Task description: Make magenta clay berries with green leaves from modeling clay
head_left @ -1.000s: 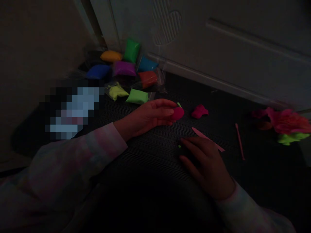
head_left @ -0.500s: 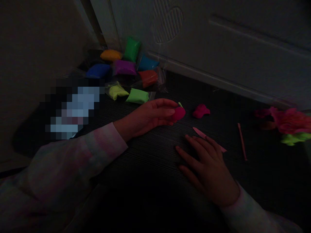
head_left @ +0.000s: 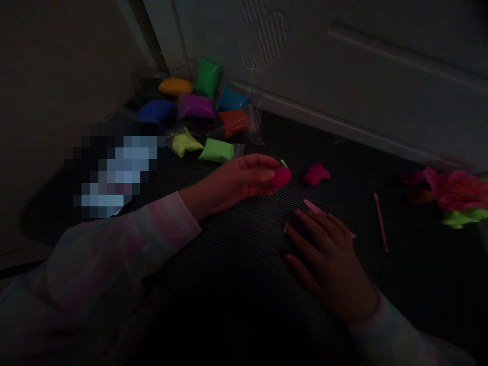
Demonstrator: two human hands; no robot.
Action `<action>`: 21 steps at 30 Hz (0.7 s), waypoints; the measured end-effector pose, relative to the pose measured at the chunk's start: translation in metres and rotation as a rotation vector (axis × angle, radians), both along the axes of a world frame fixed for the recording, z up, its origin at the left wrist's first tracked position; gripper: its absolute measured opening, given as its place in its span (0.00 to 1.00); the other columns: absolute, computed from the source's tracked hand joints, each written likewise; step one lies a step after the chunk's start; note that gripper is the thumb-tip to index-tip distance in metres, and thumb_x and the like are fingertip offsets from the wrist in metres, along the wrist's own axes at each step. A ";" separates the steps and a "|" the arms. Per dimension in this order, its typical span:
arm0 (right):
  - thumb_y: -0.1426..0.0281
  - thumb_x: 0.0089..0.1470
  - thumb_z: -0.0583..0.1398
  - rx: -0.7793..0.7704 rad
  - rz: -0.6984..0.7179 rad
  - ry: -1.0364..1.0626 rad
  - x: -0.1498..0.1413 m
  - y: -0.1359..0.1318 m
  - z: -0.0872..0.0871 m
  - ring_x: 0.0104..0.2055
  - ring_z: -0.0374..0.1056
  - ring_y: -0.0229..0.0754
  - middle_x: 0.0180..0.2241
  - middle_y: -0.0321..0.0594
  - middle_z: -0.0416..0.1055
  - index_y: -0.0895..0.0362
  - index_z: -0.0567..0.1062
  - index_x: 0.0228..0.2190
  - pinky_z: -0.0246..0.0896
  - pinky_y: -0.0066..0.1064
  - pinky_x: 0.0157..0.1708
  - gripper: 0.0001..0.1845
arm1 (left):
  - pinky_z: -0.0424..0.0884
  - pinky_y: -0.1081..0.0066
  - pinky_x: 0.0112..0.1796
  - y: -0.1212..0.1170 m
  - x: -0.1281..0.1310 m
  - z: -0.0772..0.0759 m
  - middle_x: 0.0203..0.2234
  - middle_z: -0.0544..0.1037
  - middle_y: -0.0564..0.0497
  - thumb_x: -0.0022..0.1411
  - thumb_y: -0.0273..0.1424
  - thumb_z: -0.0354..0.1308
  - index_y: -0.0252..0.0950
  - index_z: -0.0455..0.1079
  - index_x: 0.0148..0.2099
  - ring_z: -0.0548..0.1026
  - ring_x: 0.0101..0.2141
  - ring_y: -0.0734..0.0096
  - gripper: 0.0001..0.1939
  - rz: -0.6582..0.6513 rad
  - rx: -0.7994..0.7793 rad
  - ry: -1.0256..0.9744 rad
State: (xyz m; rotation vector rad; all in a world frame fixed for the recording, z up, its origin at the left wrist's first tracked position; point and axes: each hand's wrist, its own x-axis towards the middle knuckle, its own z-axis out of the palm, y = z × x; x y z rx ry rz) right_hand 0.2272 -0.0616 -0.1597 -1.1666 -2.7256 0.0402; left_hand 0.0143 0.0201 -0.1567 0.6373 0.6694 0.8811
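My left hand [head_left: 236, 183] grips a rounded ball of magenta modelling clay [head_left: 282, 177], with a thin light-green strip [head_left: 284, 163] at its top. Just right of it lies a loose magenta clay lump [head_left: 315, 174]. My right hand [head_left: 328, 259] rests low over the dark table, palm down, fingers apart. A tiny green clay bit [head_left: 284, 231] shows at the tip of one of its fingers; whether it sticks there or lies on the table I cannot tell. Partly under that hand is a pink modelling knife [head_left: 312, 206].
Several bags of coloured clay, among them a purple one [head_left: 197, 107] and a light-green one [head_left: 217, 150], lie at the back left. A thin pink stick tool [head_left: 380, 223] and pink artificial flowers [head_left: 457, 190] are on the right. A pale panel [head_left: 343, 76] stands behind the table.
My right hand has shifted slightly to the right, its fingers drawn back a little, and the tiny green bit now shows at a fingertip. My left hand holds the ball as before.
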 end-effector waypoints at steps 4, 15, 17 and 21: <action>0.63 0.50 0.56 -0.044 0.054 0.011 -0.001 -0.001 0.000 0.53 0.54 0.53 0.54 0.47 0.59 0.50 0.68 0.47 0.48 0.54 0.50 0.20 | 0.68 0.73 0.34 0.000 0.000 -0.001 0.32 0.74 0.52 0.52 0.20 0.55 0.33 0.67 0.37 0.73 0.31 0.77 0.08 -0.001 0.001 0.007; 0.63 0.51 0.55 -0.018 0.018 -0.008 0.000 -0.002 0.001 0.53 0.54 0.52 0.53 0.50 0.60 0.57 0.67 0.48 0.49 0.52 0.50 0.22 | 0.67 0.72 0.34 0.001 -0.001 -0.001 0.32 0.74 0.52 0.52 0.20 0.55 0.33 0.67 0.37 0.73 0.31 0.77 0.08 0.002 0.004 -0.004; 0.64 0.51 0.55 -0.010 0.017 -0.011 0.001 -0.002 0.001 0.53 0.53 0.53 0.53 0.52 0.59 0.59 0.67 0.48 0.49 0.52 0.50 0.22 | 0.67 0.72 0.34 0.000 0.000 -0.001 0.31 0.74 0.52 0.52 0.20 0.55 0.33 0.67 0.37 0.72 0.31 0.77 0.08 0.002 0.004 0.001; 0.63 0.51 0.55 -0.040 0.061 -0.007 0.001 -0.001 0.001 0.53 0.54 0.52 0.54 0.48 0.58 0.52 0.67 0.48 0.50 0.52 0.49 0.21 | 0.67 0.72 0.34 0.000 0.000 0.000 0.32 0.74 0.52 0.52 0.20 0.55 0.33 0.67 0.37 0.72 0.31 0.77 0.08 0.003 0.002 0.010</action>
